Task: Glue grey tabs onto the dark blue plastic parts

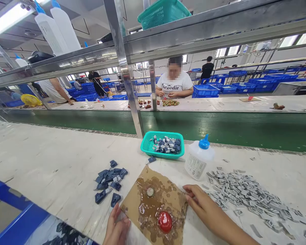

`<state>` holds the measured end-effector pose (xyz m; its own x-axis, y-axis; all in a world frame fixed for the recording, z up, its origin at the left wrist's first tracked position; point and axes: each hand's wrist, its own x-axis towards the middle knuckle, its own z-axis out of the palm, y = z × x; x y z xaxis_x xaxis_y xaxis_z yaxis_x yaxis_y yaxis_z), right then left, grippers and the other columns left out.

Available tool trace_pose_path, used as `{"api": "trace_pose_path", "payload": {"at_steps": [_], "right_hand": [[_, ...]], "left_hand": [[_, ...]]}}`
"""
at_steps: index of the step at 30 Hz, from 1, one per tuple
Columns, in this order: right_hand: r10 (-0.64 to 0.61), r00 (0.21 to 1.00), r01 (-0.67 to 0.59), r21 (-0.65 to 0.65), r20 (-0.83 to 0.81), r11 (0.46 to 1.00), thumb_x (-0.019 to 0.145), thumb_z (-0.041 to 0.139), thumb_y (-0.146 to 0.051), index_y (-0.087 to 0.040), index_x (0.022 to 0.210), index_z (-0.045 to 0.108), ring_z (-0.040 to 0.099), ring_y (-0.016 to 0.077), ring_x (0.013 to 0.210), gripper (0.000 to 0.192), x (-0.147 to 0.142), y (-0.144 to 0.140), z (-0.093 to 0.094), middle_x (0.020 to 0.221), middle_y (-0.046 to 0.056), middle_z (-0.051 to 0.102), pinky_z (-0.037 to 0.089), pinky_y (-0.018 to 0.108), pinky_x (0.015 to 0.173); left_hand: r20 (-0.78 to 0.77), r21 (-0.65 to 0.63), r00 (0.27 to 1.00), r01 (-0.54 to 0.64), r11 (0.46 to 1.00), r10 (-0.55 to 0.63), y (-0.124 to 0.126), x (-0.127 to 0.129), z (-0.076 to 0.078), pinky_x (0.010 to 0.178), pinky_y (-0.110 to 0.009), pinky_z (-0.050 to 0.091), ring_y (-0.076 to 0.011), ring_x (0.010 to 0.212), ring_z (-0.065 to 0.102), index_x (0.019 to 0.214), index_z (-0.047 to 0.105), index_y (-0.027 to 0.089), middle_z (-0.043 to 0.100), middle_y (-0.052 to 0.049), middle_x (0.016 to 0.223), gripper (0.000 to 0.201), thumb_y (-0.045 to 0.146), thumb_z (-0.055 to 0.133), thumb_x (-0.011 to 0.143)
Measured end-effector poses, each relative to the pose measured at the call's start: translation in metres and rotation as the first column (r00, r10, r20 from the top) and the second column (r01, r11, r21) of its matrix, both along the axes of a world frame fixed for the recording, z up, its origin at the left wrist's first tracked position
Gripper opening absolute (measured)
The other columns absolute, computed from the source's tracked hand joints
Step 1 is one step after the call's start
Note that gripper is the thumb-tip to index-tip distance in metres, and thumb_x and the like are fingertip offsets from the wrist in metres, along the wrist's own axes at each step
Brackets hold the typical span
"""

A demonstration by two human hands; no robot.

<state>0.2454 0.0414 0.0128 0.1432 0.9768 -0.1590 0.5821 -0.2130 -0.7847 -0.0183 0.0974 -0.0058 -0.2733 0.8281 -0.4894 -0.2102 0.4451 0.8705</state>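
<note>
A glue-stained piece of brown cardboard (pixel 158 200) lies on the white bench in front of me. On it sit a red cap (pixel 165 221) and a small round silver cap (pixel 150 192). My left hand (pixel 116 229) rests at the cardboard's near left corner, fingers bent, touching its edge. My right hand (pixel 201 206) lies flat at the cardboard's right edge, fingertips on it. Neither hand holds anything. A pile of dark blue plastic parts (pixel 109 180) lies left of the cardboard. Many small grey parts (pixel 244 192) are spread out to the right.
A teal basket (pixel 145 145) with mixed blue and grey parts stands behind the cardboard, beside a white glue bottle with a blue nozzle (pixel 199 158). A steel rack post (pixel 129 88) rises behind. Beyond a green conveyor (pixel 219 126), a seated person (pixel 174 85) works. A blue crate (pixel 22 221) is at the lower left.
</note>
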Motion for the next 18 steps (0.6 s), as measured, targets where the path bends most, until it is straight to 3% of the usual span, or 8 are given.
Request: {"api": "trace_pose_path", "payload": {"at_steps": [5,11,15,18], "right_hand": [[0.007,0.999,-0.004,-0.062,0.046,0.998,0.084,0.03,-0.031,-0.016,0.103,0.053,0.057,0.0211,0.092,0.032,-0.005,0.016,0.002,0.1,0.011,0.058,0.044,0.037,0.082],[0.058,0.993,-0.041,-0.155,0.104,0.987,0.084,0.028,-0.026,-0.015,0.101,0.05,0.056,0.0216,0.088,0.029,-0.017,0.008,0.009,0.093,0.01,0.058,0.042,0.035,0.079],[0.083,0.989,-0.058,-0.195,0.123,0.979,0.085,0.028,-0.031,-0.019,0.101,0.05,0.058,0.0203,0.086,0.03,-0.021,-0.007,0.008,0.09,0.007,0.06,0.043,0.031,0.075],[0.078,0.986,-0.052,-0.169,0.146,0.984,0.086,0.027,-0.033,-0.02,0.105,0.051,0.06,0.018,0.082,0.034,-0.024,-0.025,-0.004,0.086,0.006,0.062,0.045,0.027,0.072]], "left_hand": [[-0.087,0.026,0.995,0.061,0.998,-0.058,0.004,0.001,0.002,0.085,-0.043,0.041,-0.0358,0.121,0.038,0.102,0.047,0.023,0.038,-0.012,0.132,0.049,0.03,0.055,0.055],[-0.081,0.035,0.993,0.087,0.996,-0.084,-0.001,0.004,0.011,0.084,-0.039,0.041,-0.0329,0.12,0.037,0.098,0.046,0.021,0.038,-0.013,0.131,0.042,0.034,0.055,0.058],[-0.042,0.038,0.995,0.088,0.995,-0.087,-0.006,0.002,0.016,0.088,-0.038,0.041,-0.0306,0.115,0.043,0.095,0.048,0.021,0.048,-0.011,0.119,0.038,0.03,0.058,0.059],[-0.011,0.024,0.993,0.118,0.993,-0.117,-0.01,0.0,0.019,0.095,-0.04,0.036,-0.0297,0.109,0.05,0.095,0.053,0.02,0.058,-0.01,0.104,0.036,0.028,0.061,0.061]]}}
